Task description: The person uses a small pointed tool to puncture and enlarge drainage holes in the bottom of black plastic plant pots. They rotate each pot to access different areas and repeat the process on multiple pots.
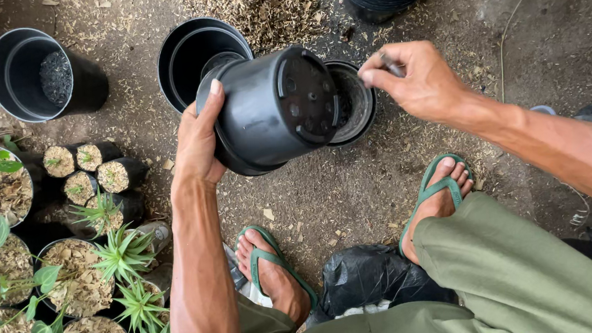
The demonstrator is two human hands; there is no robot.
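Plastic pot (272, 111), tilted, appears light, thin-walled, slightly flexible. Left hand (200, 143) clasps its rim at 9 o'clock; right hand (422, 82) pinches a small tool (391, 65) at 3 o'clock.

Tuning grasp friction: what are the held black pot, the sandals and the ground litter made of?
Black pot in the left hand: looks like thin moulded plastic, semi-matte with a soft sheen; moulded drain holes in its base.
Green sandals: probably rubber or foam, matte, with flexible straps.
Ground litter: appears to be dry husk or chaff, pale and flaky, over bare dirt.
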